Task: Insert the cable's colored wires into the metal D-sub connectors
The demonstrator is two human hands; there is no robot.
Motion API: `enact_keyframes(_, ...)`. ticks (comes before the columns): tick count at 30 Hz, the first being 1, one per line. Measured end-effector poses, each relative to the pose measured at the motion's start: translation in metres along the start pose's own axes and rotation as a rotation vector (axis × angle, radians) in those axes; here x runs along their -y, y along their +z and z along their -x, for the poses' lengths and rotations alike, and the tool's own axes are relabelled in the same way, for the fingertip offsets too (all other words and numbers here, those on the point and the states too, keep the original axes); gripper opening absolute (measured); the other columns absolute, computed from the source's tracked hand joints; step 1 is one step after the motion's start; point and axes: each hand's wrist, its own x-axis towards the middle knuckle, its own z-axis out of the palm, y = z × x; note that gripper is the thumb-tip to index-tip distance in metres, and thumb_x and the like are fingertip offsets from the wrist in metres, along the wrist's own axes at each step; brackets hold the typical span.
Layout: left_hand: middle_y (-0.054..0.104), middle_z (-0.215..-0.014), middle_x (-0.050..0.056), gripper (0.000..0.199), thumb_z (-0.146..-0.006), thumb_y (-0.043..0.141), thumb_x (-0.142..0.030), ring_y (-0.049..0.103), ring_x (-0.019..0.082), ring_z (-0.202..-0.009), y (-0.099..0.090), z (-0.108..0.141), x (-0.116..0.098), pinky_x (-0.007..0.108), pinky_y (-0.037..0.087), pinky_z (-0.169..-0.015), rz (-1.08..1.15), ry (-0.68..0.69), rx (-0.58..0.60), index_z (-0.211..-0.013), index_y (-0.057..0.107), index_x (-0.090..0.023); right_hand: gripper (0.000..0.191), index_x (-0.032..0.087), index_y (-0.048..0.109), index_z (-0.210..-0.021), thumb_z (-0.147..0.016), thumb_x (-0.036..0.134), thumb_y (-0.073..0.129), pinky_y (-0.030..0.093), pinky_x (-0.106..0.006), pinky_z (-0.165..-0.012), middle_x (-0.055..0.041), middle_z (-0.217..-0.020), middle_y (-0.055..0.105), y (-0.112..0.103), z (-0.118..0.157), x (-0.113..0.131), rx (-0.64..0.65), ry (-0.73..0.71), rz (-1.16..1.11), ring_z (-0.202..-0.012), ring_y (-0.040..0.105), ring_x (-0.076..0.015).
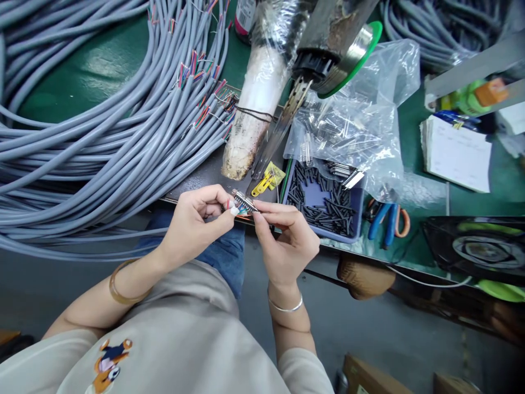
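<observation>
Head cam: I've got L hand point(191, 224) pinching coloured wires point(241, 212) at the metal conn. point(243, 201), R hand point(287, 238) gripping conn.'s other end. Conn. sits near the blue tray point(358, 216), L of it. Grey cables point(102, 148) further L of tray; pliers point(389, 225) just R of tray.

The one camera is worn on the head and looks forward and steeply down. The shirt point(184, 339) is very near to it, the left hand point(197, 221) and right hand point(287, 235) farther, the bench point(410, 131) beyond.
</observation>
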Motion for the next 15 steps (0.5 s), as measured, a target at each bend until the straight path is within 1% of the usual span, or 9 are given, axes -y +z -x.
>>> enact_keyframes(3,0.059,-0.064,-0.001,0.014,-0.072,0.072,-0.018,0.046,0.006,-0.053,0.0025,0.0014,0.0022,0.018,0.034,-0.048,-0.026,0.057,-0.049,-0.068,0.058,-0.017,0.02,0.024,0.068,-0.096,-0.089,0.006,0.074,0.066,-0.032,-0.082,-0.002,-0.101,0.081,0.0018,0.0,0.0004,-0.027,-0.094,0.057,-0.093,0.079,-0.0166)
enact_keyframes(6,0.061,-0.069,-0.001,0.015,-0.074,0.072,-0.017,0.048,0.005,-0.055,0.0023,0.0019,0.0027,0.018,0.036,-0.05,-0.021,0.053,-0.042,-0.069,0.057,-0.017,0.021,0.024,0.068,-0.097,-0.089,0.005,0.074,0.066,-0.032,-0.081,-0.0026,-0.103,0.082,0.0023,-0.0003,-0.0009,-0.009,-0.107,0.071,-0.094,0.079,-0.0168)
enact_keyframes(9,0.061,-0.07,-0.001,0.015,-0.074,0.073,-0.017,0.043,0.004,-0.05,0.0018,0.0014,0.0022,0.018,0.034,-0.047,0.025,0.026,-0.031,-0.071,0.058,-0.016,0.021,0.024,0.067,-0.097,-0.09,0.006,0.073,0.067,-0.033,-0.081,-0.0027,-0.103,0.082,0.0021,0.0002,-0.003,0.005,-0.112,0.088,-0.094,0.08,-0.0178)
enact_keyframes(11,0.06,-0.069,-0.002,0.015,-0.074,0.073,-0.017,0.043,0.004,-0.049,0.0023,0.0008,0.0021,0.018,0.034,-0.046,0.044,0.023,-0.045,-0.071,0.058,-0.016,0.021,0.024,0.067,-0.098,-0.09,0.006,0.073,0.067,-0.033,-0.081,-0.0029,-0.104,0.082,0.002,0.0008,-0.0038,0.005,-0.131,0.113,-0.093,0.08,-0.0176)
enact_keyframes(15,0.061,-0.068,-0.001,0.013,-0.072,0.073,-0.018,0.049,0.006,-0.054,0.0038,-0.0002,0.0026,0.018,0.035,-0.048,0.012,0.047,-0.071,-0.07,0.06,-0.017,0.023,0.023,0.067,-0.099,-0.088,0.005,0.075,0.066,-0.03,-0.081,-0.0029,-0.105,0.082,0.0025,0.0012,-0.0034,-0.008,-0.169,0.152,-0.093,0.08,-0.0166)
